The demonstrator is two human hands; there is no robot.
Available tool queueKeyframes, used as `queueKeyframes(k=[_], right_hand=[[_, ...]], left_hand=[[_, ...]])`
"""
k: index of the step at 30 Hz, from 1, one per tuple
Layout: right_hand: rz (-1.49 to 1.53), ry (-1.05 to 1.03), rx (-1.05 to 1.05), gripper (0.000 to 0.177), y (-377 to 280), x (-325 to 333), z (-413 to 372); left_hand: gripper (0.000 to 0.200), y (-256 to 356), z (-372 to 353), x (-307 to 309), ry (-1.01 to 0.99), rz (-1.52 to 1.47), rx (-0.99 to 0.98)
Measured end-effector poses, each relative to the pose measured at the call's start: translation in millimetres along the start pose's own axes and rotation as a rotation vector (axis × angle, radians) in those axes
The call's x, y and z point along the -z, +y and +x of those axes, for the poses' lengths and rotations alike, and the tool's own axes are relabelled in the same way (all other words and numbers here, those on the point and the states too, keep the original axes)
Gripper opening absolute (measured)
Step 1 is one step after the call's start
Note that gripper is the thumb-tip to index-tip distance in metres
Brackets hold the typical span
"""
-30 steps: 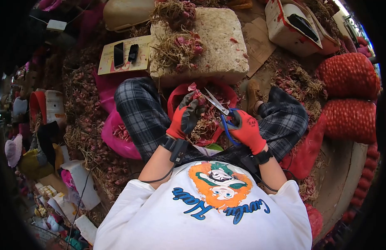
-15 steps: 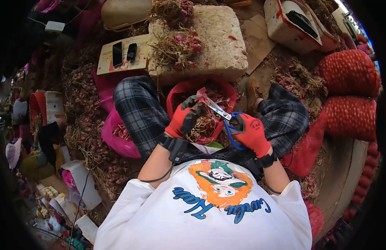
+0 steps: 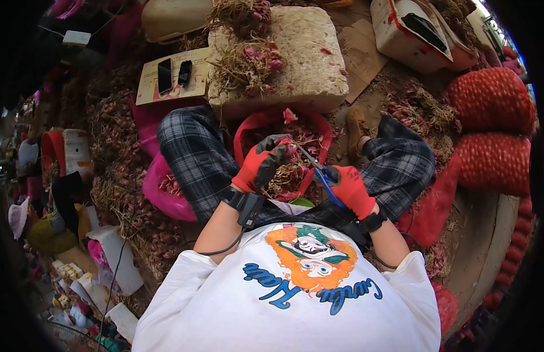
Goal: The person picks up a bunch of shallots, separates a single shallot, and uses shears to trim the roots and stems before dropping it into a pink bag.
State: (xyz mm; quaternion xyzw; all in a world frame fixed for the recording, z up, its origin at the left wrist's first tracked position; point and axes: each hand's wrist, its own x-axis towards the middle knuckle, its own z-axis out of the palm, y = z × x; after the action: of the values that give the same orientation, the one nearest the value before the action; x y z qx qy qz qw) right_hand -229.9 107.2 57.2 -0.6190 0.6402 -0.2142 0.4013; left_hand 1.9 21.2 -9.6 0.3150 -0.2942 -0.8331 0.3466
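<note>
My left hand (image 3: 265, 163), in a red glove with dark grey fingers, is closed around a small pink-red shallot (image 3: 292, 149), mostly hidden by the fingers. Blue-handled scissors (image 3: 330, 189) are in my right hand (image 3: 352, 192), gloved the same way. Their blades point up and left, the tips at the shallot, and look nearly together. Below both hands, between my knees, a red-rimmed container (image 3: 241, 136) holds shallot pieces and dry scraps. A pink piece (image 3: 290, 115) shows near its far rim, apart from my fingers.
A worn foam block (image 3: 310, 56) stands ahead, with bunches of shallots (image 3: 248, 67) on its left side. Phones lie on a yellow board (image 3: 148, 85) beside it. Shallots heap up at left (image 3: 122, 170). Full red net sacks (image 3: 489, 105) are stacked at right.
The scissor blades have come closer together and turned, with the right hand shifting slightly. A pink piece now shows beyond the left fingertips, near the container's far rim.
</note>
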Motion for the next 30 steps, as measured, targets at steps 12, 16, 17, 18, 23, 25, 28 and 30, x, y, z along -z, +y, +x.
queueKeyframes(k=[12, 16, 17, 18, 23, 25, 28, 30], right_hand=[[-0.270, 0.135, 0.115, 0.041, -13.1, 19.3, -0.5], [-0.266, 0.115, 0.104, 0.039, -17.1, 33.8, -5.8], [-0.280, 0.122, 0.118, 0.038, -13.9, 34.8, -6.6], [-0.294, 0.129, 0.131, 0.037, -9.7, 34.9, -7.4], [-0.315, 0.111, 0.116, 0.036, -5.0, 35.2, -9.0], [-0.312, 0.112, 0.108, 0.036, -6.0, 35.6, -9.1], [-0.266, 0.061, 0.100, 0.036, 0.6, 35.1, -8.6], [-0.193, -0.006, 0.072, 0.033, -0.7, 37.7, -9.4]], left_hand=[[0.035, -4.9, 7.0, 15.3, 0.048, 0.076, -0.140], [0.038, 4.1, 1.8, 3.4, 0.048, 0.117, -0.162], [0.038, 5.3, 1.0, 2.1, 0.049, 0.154, -0.168], [0.039, 5.5, 0.5, 1.4, 0.049, 0.191, -0.174], [0.039, 8.4, -0.2, -4.7, 0.058, 0.209, -0.165], [0.039, 9.3, -0.9, -4.8, 0.043, 0.213, -0.149], [0.039, 6.3, 0.0, 0.5, 0.005, 0.169, -0.139], [0.039, 5.0, 0.8, 1.2, 0.007, 0.178, -0.141]])
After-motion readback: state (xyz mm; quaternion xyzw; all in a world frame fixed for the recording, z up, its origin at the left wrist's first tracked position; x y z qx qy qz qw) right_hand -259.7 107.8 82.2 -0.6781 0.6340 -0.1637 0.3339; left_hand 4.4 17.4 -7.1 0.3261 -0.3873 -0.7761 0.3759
